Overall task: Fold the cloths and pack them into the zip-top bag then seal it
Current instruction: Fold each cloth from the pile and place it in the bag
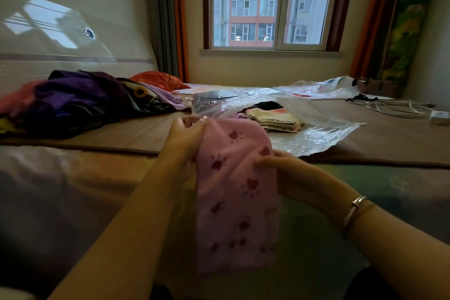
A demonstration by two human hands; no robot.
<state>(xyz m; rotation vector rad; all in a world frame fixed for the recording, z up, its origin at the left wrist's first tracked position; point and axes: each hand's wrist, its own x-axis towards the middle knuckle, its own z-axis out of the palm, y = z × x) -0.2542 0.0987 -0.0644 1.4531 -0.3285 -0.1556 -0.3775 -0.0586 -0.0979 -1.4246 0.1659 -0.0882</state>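
A pink cloth (236,190) with dark paw prints hangs lengthwise in front of me, over the near edge of the bed. My left hand (187,133) pinches its top edge. My right hand (280,165) grips its right side a little lower. Behind the cloth lies a clear zip-top bag (314,134), crumpled and open on the bed. A folded cream and pink cloth (275,118) rests on or in the bag; I cannot tell which. A dark cloth (267,105) sits just behind the cream one.
A heap of purple, dark and pink clothes (73,100) covers the left of the bed, with an orange item (158,79) behind it. More clear plastic (323,87) lies at the back right. A white charger and cable (414,108) sit at the far right. A window is straight ahead.
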